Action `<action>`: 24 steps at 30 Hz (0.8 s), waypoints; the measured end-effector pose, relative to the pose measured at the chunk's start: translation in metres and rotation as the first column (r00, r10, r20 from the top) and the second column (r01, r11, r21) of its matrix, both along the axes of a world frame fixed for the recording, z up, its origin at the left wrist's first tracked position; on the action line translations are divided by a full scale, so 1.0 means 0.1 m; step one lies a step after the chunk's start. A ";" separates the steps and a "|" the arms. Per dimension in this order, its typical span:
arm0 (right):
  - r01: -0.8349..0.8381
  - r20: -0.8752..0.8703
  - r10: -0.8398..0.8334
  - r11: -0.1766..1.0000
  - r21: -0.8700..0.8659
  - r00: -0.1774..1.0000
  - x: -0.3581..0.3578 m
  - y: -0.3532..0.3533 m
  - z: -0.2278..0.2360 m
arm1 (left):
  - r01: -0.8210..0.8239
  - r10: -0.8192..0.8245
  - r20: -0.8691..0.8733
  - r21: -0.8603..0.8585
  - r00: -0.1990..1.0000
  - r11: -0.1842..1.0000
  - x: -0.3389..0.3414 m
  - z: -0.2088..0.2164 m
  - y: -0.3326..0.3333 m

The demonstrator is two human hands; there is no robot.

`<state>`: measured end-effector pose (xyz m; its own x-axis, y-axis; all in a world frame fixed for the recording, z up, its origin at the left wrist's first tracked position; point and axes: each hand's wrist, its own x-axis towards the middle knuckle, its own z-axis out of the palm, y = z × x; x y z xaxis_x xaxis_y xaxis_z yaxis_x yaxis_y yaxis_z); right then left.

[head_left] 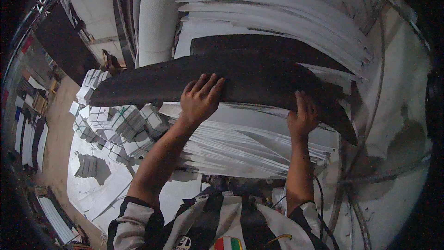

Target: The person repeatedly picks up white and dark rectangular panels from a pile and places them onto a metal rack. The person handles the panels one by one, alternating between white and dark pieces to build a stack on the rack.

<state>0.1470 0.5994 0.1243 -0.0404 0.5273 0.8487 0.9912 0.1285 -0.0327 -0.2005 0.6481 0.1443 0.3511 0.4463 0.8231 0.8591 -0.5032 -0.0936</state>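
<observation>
At the far left, pale lengths (28, 134) stand in a row beyond a strip of brown floor (61, 111). Next come bundles of small white pieces (124, 122), some tied with green string, heaped on a white surface (95, 196). Just above that heap the long dark sheet (152, 82) begins; it spreads sideways across the middle, beyond both hands on either side, its ends bending toward the person. Behind its left half stands a white roll (159, 18). The left hand (201, 97) lies palm down on the sheet left of its middle, fingers stretched out and loose, clasping nothing visible; the dark surface is under the fingers and runs on past their tips. Under the near edge, between the forearms, lies a stack of white sheets (240, 143), while beyond the far edge are a second dark piece (259, 44) and more curved white sheets (277, 14). The right hand (304, 113) sits at the near edge, its fingertips on the dark surface; whether the thumb pinches from below cannot be told. Farther right, past the sheet's tapering end, is a pale wall (404, 111).
</observation>
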 end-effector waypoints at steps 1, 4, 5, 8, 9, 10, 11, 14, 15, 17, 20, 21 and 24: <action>0.015 0.011 -0.015 1.000 0.004 1.000 -0.01 0.00 -0.02 | 0.012 -0.012 0.007 0.013 1.000 1.000 -0.02 0.01 0.00; 0.020 0.031 -0.020 1.000 -0.002 0.999 -0.10 0.00 0.05 | 0.018 -0.019 0.018 0.033 1.000 0.999 -0.10 0.04 0.00; 0.021 0.038 -0.021 1.000 0.003 0.999 -0.13 0.00 0.05 | 0.005 -0.005 0.015 0.018 1.000 1.000 -0.12 0.04 -0.02; 0.043 0.051 -0.044 0.999 0.011 0.998 -0.13 0.03 0.09 | 0.004 -0.004 0.024 -0.005 1.000 1.000 -0.11 0.08 0.00; 0.053 0.038 -0.053 0.999 -0.004 0.998 -0.11 0.05 0.05 | 0.007 -0.006 0.024 -0.016 1.000 1.000 -0.12 0.07 0.00; 0.063 0.025 -0.062 0.998 -0.020 0.998 -0.11 0.08 0.02 | 0.009 -0.008 0.018 -0.011 1.000 1.000 -0.13 0.07 0.00; 0.037 0.027 -0.038 0.999 0.010 0.999 -0.12 0.09 0.02 | 0.011 -0.011 0.011 -0.007 1.000 1.000 -0.13 0.07 0.01; -0.019 0.018 0.018 0.998 0.060 1.000 -0.17 0.18 0.00 | -0.031 0.031 -0.003 -0.001 1.000 1.000 -0.19 -0.01 0.07; -0.018 0.003 0.018 0.999 0.051 1.000 -0.18 0.25 0.00 | -0.052 0.052 -0.005 0.004 0.999 0.999 -0.20 -0.01 0.10; -0.017 -0.007 0.018 0.999 0.052 1.000 -0.22 0.32 -0.04 | -0.050 0.050 -0.006 0.019 0.999 0.999 -0.24 0.01 0.09; -0.032 0.016 0.030 0.992 0.119 0.999 -0.27 0.53 -0.02 | -0.076 0.077 -0.007 0.066 0.997 0.995 -0.28 -0.01 0.21; -0.046 0.025 0.042 0.988 0.145 0.999 -0.25 0.61 -0.02 | -0.088 0.089 -0.009 0.083 0.996 0.993 -0.29 -0.01 0.26; -0.038 0.043 0.032 0.986 0.159 0.999 -0.21 0.86 0.01 | -0.076 0.073 0.032 0.102 0.997 0.992 -0.26 0.05 0.40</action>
<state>0.1257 0.6850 0.1253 -0.0924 0.3824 0.9194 0.9861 0.1633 0.0311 -0.2264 0.6876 0.1497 0.2964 0.3825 0.8751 0.8968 -0.4267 -0.1172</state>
